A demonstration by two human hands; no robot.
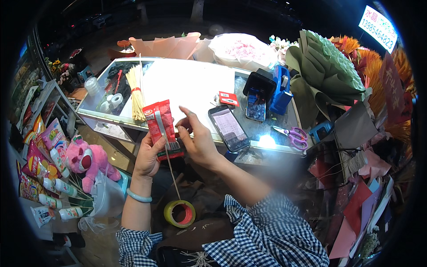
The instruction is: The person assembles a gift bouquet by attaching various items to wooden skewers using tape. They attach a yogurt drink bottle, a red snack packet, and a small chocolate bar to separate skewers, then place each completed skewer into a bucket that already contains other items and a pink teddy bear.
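Observation:
My left hand [149, 153] grips a red snack packet [153, 118], thumb across its lower part. A thin wooden stick [172, 175] lies against the packet and slants down toward my lap, with a pale strip along its upper part. Close to the packet's right edge is my right hand [198, 140], its index finger stretched out and fingers apart. I cannot tell whether its thumb touches the packet. Below, on my lap, rests a yellow tape roll [168, 212] with a red core, near the stick's lower end.
A glass-topped counter [191, 82] carries a bundle of sticks [134, 91], two phones [229, 129] [256, 104], a blue tape dispenser [281, 91] and purple scissors [297, 137]. Bouquets [242, 49] line its back. At left stand a pink plush toy [91, 160] and snack bags [40, 160]; wrapping papers [356, 209] fill the right.

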